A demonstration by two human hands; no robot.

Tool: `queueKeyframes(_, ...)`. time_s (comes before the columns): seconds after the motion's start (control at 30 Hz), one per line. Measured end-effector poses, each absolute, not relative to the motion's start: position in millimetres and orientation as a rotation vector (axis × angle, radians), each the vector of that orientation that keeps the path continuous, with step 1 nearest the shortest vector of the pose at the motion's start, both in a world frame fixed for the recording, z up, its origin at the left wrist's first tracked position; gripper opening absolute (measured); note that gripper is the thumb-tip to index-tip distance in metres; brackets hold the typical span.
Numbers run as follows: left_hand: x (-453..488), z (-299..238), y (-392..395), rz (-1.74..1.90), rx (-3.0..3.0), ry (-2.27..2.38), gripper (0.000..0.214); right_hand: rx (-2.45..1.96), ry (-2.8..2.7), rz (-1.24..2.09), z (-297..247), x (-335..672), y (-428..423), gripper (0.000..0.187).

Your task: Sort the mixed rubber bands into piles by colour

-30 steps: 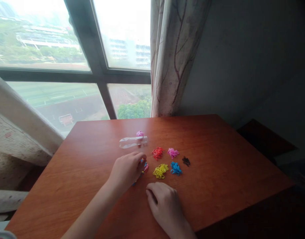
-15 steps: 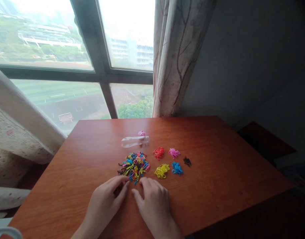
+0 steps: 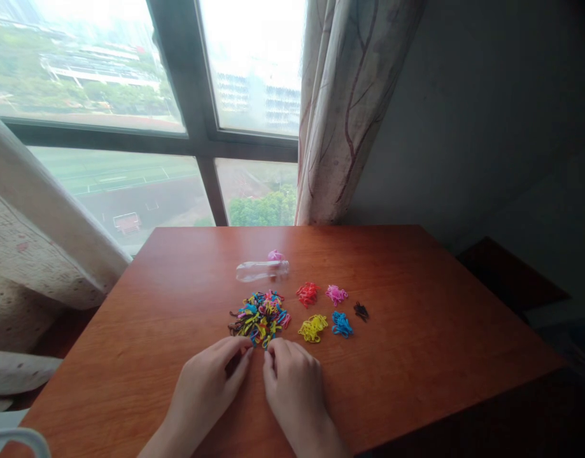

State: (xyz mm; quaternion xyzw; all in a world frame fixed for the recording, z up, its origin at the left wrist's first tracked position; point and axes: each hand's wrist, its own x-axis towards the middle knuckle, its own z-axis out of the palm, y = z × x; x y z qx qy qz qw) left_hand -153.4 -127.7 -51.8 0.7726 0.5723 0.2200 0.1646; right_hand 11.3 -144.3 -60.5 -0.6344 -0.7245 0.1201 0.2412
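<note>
A mixed heap of small coloured rubber bands [image 3: 260, 315] lies on the brown table in front of me. My left hand [image 3: 209, 375] is at the heap's near edge, thumb and forefinger tips pinched together. Close beside it, my right hand [image 3: 295, 378] has its fingers curled and its thumb against the forefinger. Whatever is between the fingertips of either hand is too small or hidden to make out. Right of the heap are sorted piles: red bands [image 3: 307, 294], pink bands [image 3: 337, 294], yellow bands [image 3: 313, 328], blue bands [image 3: 342, 324] and a few black bands [image 3: 361, 311].
Behind the heap, a clear plastic bottle-shaped container [image 3: 258, 271] lies on its side, with a pink object [image 3: 275, 255] by it. The table [image 3: 416, 305] reaches back to a window [image 3: 254, 146] with curtains [image 3: 340, 114]. A white curved object [image 3: 22, 437] shows at lower left.
My right thumb has closed in toward the forefinger. Both hands stay at the heap's near edge, now covering a little more of it. The whole view has shifted slightly.
</note>
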Motion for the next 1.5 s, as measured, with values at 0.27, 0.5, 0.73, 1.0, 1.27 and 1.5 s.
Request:
queueKeyframes(0.27, -152, -53, -127, 0.580, 2.258, 1.647, 0.021, -1.619, -1.976, 0.419, -61, 22, -153, 0.016)
queueKeyframes(0.5, -150, -52, -129, 0.586, 2.283, 1.650, 0.020, -1.552, -1.861, 0.467, -62, 46, -157, 0.013)
queueKeyframes(0.73, -149, -52, -129, 0.549, 2.301, 1.668, 0.020, -1.733, -1.701, 0.328, -62, 112, -144, 0.025)
queueKeyframes(1.0, -146, -49, -130, 0.604, 2.305, 1.659, 0.021, -1.899, -1.621, 0.200, -67, 143, -138, 0.032)
queueKeyframes(1.27, -147, -52, -130, 0.560, 2.335, 1.683, 0.022, -1.913, -1.580, 0.171, -67, 137, -142, 0.029)
queueKeyframes(1.5, -141, -50, -133, 0.466, 2.317, 1.722, 0.019, -1.731, -1.647, 0.347, -63, 110, -147, 0.025)
